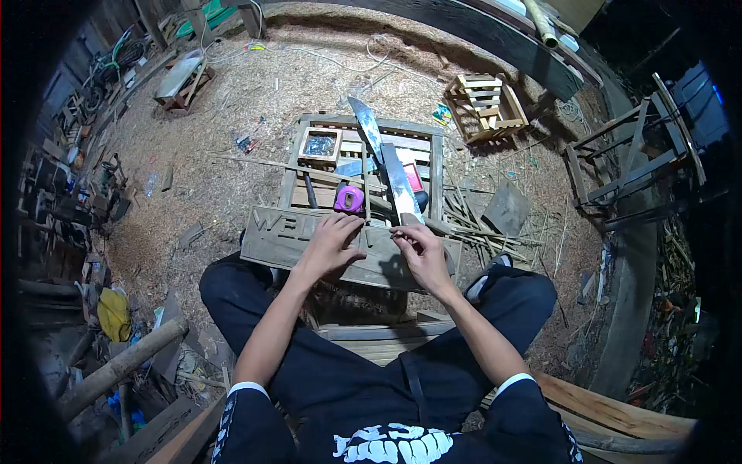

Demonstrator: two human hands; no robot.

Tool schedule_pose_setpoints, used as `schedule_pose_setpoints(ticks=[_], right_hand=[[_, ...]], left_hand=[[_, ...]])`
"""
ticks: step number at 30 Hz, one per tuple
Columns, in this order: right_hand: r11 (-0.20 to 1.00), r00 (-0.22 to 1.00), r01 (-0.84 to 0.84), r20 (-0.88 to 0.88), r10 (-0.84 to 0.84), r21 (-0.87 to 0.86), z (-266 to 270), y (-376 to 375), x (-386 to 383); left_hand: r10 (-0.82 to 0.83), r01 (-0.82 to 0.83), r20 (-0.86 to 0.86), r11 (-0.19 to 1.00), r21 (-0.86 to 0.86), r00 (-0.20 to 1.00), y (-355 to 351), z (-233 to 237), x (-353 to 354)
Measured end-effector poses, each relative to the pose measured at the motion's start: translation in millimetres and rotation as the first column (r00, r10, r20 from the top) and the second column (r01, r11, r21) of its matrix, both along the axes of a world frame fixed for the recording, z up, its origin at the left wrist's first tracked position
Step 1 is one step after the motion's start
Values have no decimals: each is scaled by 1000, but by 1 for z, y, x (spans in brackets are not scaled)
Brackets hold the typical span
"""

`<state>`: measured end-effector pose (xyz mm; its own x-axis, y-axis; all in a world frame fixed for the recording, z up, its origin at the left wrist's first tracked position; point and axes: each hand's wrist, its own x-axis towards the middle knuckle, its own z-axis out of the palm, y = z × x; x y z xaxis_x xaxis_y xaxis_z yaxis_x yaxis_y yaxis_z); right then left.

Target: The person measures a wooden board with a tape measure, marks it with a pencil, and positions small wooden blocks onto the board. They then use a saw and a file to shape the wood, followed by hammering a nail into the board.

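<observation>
Across my lap-side of a low slatted wooden table [439, 166] lies a grey wooden board [290, 241] with raised letters at its left. My left hand [334, 246] rests on the board, fingers extended and thumb apart. Over the board's right half, my right hand [421, 254] pinches a small thing too tiny to identify. A pink tape measure [349, 199] sits just beyond my left hand. Beyond my right hand are a wide blade [399, 184] and a longer machete-like blade [365, 120]; their handles are partly hidden.
A small wooden box [320, 145] with dark contents stands on the table. Thin sticks [471, 220] and a dark flat piece [506, 209] lie to the right. Farther off are a slatted crate [488, 108] and a wooden frame [634, 158]. Shavings cover the ground.
</observation>
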<state>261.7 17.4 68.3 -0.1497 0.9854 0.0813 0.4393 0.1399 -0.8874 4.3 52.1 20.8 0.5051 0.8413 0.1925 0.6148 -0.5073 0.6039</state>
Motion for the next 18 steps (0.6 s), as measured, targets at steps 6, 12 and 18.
schedule_pose_setpoints(ticks=[6,12,18], right_hand=[[998,999,41,-37,-39,41,-22,1,-2],[998,998,-56,27,56,1,-7,-9,-4],[984,986,-103,149,81,145,-16,-20,-13]], left_hand=[[37,-40,48,997,59,998,-8,-4,5],[112,-115,100,993,16,989,-33,-7,9],[93,-94,15,992,87,996,-34,0,-16]])
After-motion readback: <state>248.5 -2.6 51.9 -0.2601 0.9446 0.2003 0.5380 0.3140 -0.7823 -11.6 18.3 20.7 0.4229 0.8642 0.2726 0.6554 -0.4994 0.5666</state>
